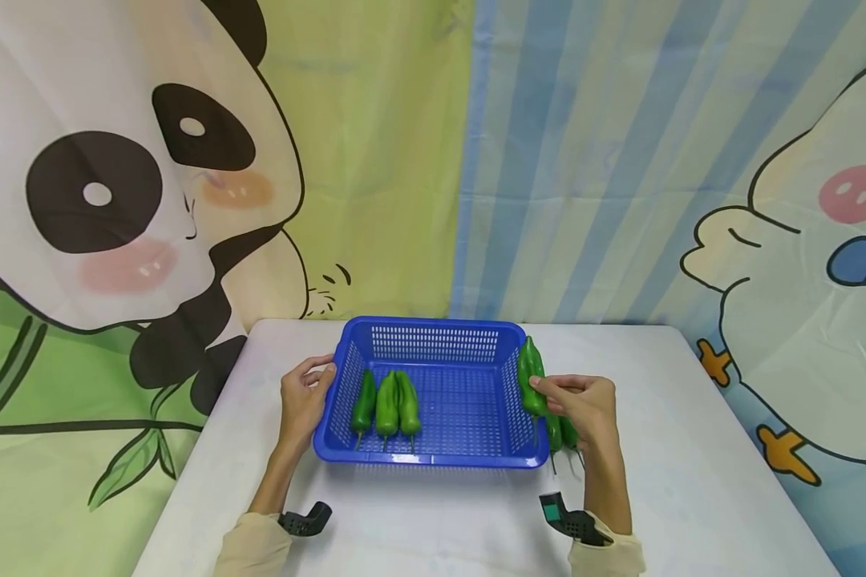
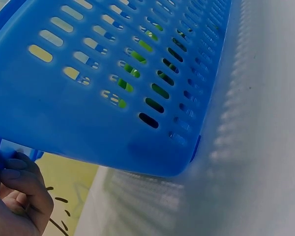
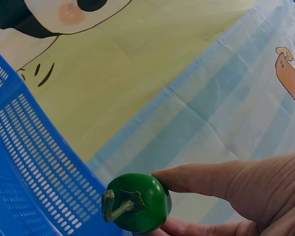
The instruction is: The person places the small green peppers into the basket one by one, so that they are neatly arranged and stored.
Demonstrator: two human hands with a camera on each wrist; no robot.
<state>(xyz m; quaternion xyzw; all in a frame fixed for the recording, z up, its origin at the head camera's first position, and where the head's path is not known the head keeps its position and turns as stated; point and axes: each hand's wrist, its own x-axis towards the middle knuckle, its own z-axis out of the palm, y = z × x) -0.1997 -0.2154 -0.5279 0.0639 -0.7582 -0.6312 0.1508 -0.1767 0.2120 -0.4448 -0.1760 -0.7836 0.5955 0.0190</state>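
A blue plastic basket (image 1: 462,460) with slotted walls stands on the table. Inside it, at the left, three green peppers (image 1: 386,405) lie side by side with stems toward me. My left hand (image 1: 307,401) grips the basket's left rim between thumb and curled fingers; the left wrist view has those fingers (image 2: 24,184) at the rim. Over the right rim, my right hand (image 1: 580,401) pinches another green pepper (image 1: 530,375) between thumb and fingers. Its stem end (image 3: 132,201) faces the right wrist camera. Below this hand, more green peppers (image 1: 554,433) lie beside the basket, partly hidden.
The white table (image 1: 418,521) extends around the basket. Behind it hangs a cloth backdrop (image 1: 375,160) printed with a panda and striped areas. Dark cameras are strapped to the left wrist (image 1: 305,521) and right wrist (image 1: 573,521).
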